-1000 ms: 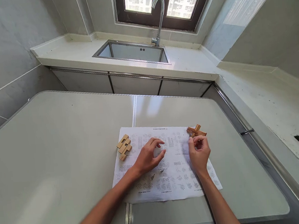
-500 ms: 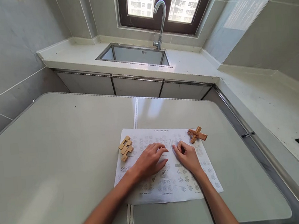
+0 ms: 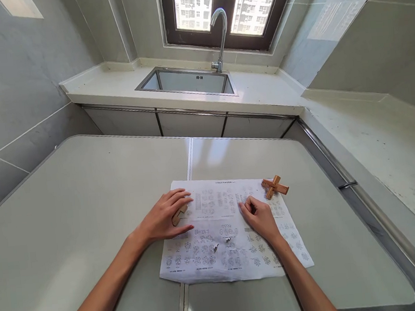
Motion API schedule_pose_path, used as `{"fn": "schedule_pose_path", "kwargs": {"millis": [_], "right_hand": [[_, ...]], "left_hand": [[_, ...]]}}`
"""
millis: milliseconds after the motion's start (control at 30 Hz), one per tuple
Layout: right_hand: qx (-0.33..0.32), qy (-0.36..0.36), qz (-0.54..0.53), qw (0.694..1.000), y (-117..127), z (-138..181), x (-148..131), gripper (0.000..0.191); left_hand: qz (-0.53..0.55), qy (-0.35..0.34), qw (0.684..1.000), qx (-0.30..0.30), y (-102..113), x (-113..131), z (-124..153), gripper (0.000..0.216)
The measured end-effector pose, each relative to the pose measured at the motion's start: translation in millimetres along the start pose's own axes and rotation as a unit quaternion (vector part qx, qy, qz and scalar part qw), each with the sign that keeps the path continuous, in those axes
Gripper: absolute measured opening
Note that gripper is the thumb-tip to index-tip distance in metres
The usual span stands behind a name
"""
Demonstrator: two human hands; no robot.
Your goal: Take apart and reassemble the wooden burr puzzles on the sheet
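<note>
A printed instruction sheet lies on the grey table. My left hand covers the loose wooden puzzle pieces at the sheet's upper left, its fingers curled over them; only one piece shows under the palm. My right hand rests on the middle of the sheet with its fingers curled and fingertips on the paper, holding nothing I can see. An assembled wooden cross puzzle sits at the sheet's upper right corner, a short way from my right hand.
A counter with a steel sink and a curved tap runs behind the table, under a window. A second counter lies along the right. A gap with a metal rail separates it from the table.
My left hand slid from the sheet's middle to the left onto the loose wooden pieces. My right hand left the cross puzzle and settled on the sheet's middle.
</note>
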State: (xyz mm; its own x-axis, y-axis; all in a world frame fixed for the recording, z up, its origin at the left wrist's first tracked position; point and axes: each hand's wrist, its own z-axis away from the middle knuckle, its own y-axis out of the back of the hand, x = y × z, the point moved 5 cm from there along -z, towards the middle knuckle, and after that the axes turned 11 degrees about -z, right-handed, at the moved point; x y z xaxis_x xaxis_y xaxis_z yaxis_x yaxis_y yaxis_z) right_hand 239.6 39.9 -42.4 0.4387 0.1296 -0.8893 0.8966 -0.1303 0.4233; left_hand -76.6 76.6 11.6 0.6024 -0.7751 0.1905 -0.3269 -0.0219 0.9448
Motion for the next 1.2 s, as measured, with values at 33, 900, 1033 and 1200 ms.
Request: {"fn": "schedule_pose_path", "kwargs": {"millis": [33,900,1033,1200], "right_hand": [[0.000,-0.001,0.001,1.000,-0.1,-0.1,-0.3,0.044],[-0.018,0.009,0.010,1.000,-3.5,1.6,-5.2,0.040],[-0.028,0.013,0.018,0.999,-4.7,1.0,-5.2,0.040],[-0.044,0.009,0.021,0.999,-3.8,3.8,-9.9,0.040]], "left_hand": [[-0.011,-0.002,1.000,-0.001,-1.0,-2.8,1.5,0.065],[-0.035,0.030,0.999,0.010,-9.6,36.0,-27.1,0.039],[-0.030,0.002,0.999,-0.021,-22.7,64.5,-44.9,0.041],[-0.045,0.003,0.998,-0.043,-40.6,85.3,-57.8,0.044]]}}
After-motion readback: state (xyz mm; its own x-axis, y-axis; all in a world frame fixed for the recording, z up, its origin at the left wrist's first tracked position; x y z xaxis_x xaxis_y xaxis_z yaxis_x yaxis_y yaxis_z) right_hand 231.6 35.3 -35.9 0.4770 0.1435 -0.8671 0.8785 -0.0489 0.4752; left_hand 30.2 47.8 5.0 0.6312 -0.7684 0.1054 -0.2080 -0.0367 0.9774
